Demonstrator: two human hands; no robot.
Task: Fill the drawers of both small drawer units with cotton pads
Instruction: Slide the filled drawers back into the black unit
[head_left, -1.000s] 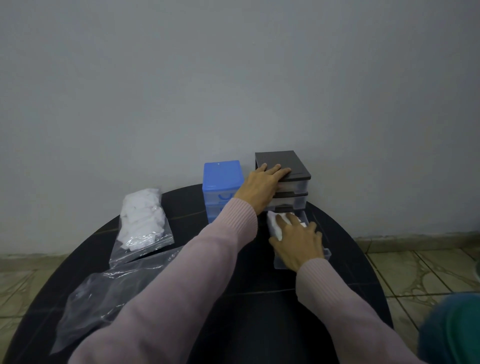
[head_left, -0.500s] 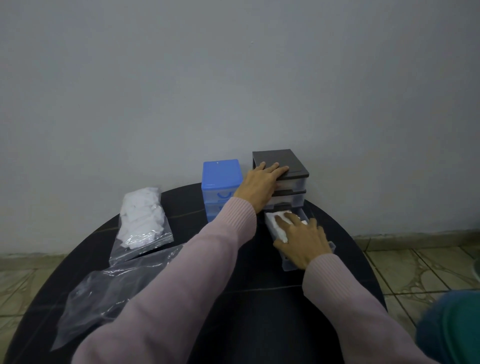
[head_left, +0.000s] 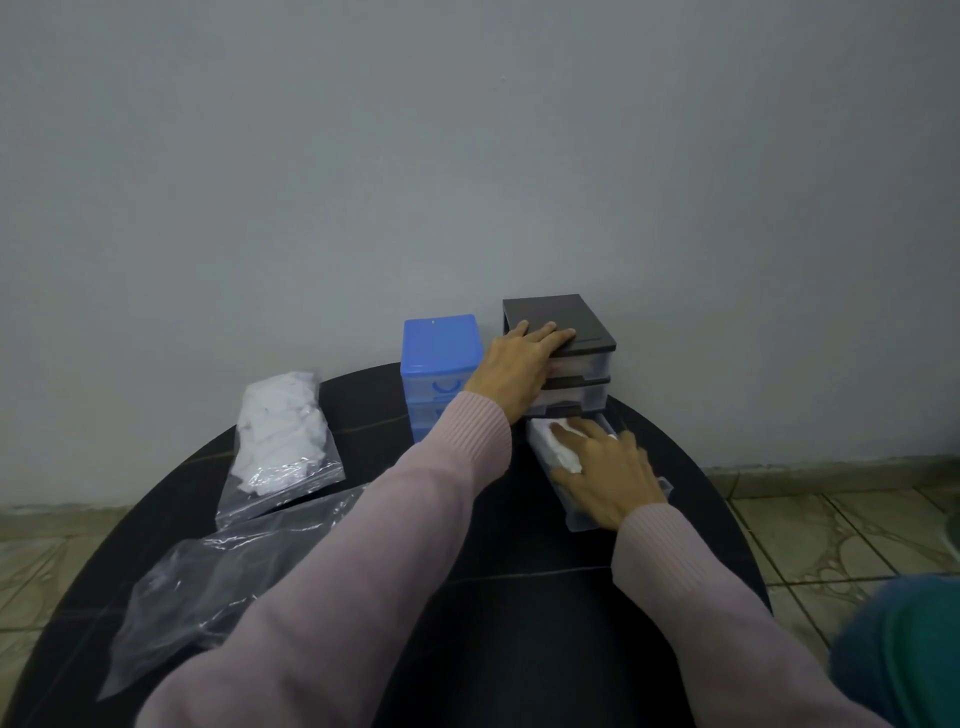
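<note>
Open drawer (head_left: 660, 488) lies lengthwise toward viewer under right hand (head_left: 605, 473).

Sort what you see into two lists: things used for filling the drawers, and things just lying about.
In use: black drawer unit, open drawer, cotton pads, blue drawer unit, bag of pads.
Lying about: empty bag, green thing.

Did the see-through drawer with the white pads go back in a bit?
Yes. The right hand has slid the drawer a little toward the black unit, which stays put under the left hand.
</note>
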